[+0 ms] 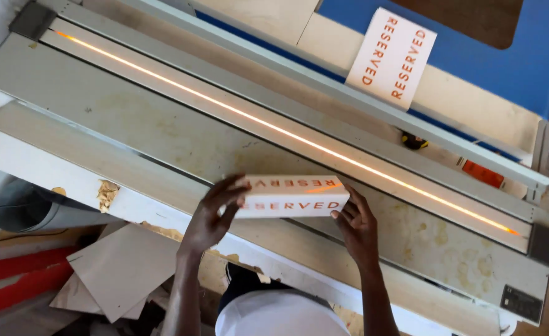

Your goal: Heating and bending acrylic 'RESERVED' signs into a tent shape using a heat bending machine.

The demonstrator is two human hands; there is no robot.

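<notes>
My left hand (209,218) and right hand (356,227) hold a folded white sign (290,196) with orange lettering between them, one hand at each short end. The left grip is partly closed: the thumb lies over the sign's top face and the fingers curl against its end at 9 o'clock. The right grip is also partly closed, with the fingertips pressed to the sign's end at 3 o'clock and the palm below it at 5 o'clock. The sign lies lengthwise, near the middle of the view, over the long grey bed of a machine (162,134) that runs from 10 o'clock to 4 o'clock. Whether the sign rests on the bed or is lifted just clear of it cannot be told. A thin glowing orange strip (237,112) runs along the bed just beyond the sign, toward 12 o'clock. A second folded white sign (391,57) stands well apart at 1 o'clock, leaning on a blue panel (523,68). At 8 o'clock, below the machine, loose sheets of pale board (122,267) lie on the floor beside a grey duct (22,208).
</notes>
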